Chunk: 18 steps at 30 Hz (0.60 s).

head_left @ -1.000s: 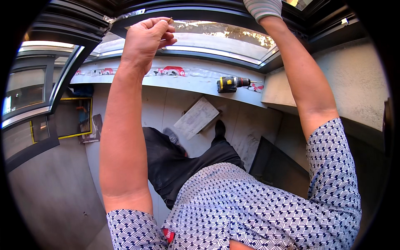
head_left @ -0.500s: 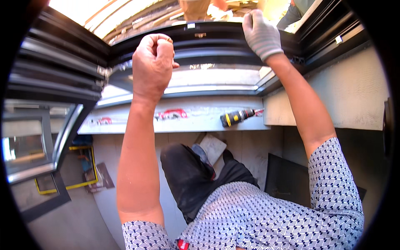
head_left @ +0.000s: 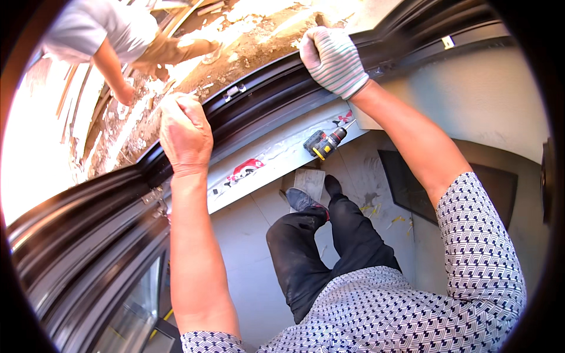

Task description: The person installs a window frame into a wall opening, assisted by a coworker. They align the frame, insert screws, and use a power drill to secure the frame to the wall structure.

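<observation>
My bare left hand (head_left: 186, 134) is raised in front of me, its fingers curled closed. Behind it run the black window frame (head_left: 265, 81) and the ground outside. What it holds, if anything, is hidden. My right hand (head_left: 333, 62), in a grey striped knit glove, is closed too, farther right, over the outer edge of the frame. I cannot tell whether it touches the frame. A black and yellow cordless drill (head_left: 325, 143) lies on the white sill (head_left: 276, 157) below my hands, its bit pointing right. A small metal fitting (head_left: 234, 92) sits on the frame between them.
Outside, a person (head_left: 112, 35) in a grey top stands at the upper left beside wooden boards (head_left: 77, 106). An opened window sash (head_left: 126, 312) is at lower left. Under the sill lie a pale block (head_left: 309, 181) by my feet and a dark panel (head_left: 406, 182) on the right.
My view has turned and tilted, so the frame and sill now slant. The small thing seen at my left fingertips earlier is out of sight. More of the person outside shows.
</observation>
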Tool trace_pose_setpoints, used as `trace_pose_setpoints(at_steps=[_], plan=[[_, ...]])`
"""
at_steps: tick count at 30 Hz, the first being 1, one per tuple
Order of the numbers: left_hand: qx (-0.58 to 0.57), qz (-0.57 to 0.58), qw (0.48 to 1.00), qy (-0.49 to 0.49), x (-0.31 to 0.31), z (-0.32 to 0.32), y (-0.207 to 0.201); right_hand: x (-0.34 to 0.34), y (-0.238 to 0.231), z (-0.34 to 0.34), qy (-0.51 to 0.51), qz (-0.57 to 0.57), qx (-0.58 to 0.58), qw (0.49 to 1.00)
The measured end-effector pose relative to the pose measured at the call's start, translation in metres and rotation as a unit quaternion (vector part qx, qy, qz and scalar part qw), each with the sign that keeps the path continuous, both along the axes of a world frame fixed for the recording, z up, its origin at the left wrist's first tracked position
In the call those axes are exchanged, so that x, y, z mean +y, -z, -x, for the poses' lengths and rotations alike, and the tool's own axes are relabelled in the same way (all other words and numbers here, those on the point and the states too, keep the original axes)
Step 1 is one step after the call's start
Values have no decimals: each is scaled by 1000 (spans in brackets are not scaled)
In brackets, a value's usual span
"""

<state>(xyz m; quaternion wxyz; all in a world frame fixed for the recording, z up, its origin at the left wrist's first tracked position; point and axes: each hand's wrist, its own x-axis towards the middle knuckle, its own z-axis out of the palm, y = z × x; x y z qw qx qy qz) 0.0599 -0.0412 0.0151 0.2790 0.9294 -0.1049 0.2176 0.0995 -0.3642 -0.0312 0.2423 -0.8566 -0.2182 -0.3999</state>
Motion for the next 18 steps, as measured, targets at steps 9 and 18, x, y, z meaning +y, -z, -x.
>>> trace_pose_setpoints(at_steps=[9,18], plan=[[123,-50,990,-44,-25,-9,23,-16,28,-2,30,-9,45,998],[228,29,973,-31,-17,-20,21,-14,33,4,41,-7,91,995]])
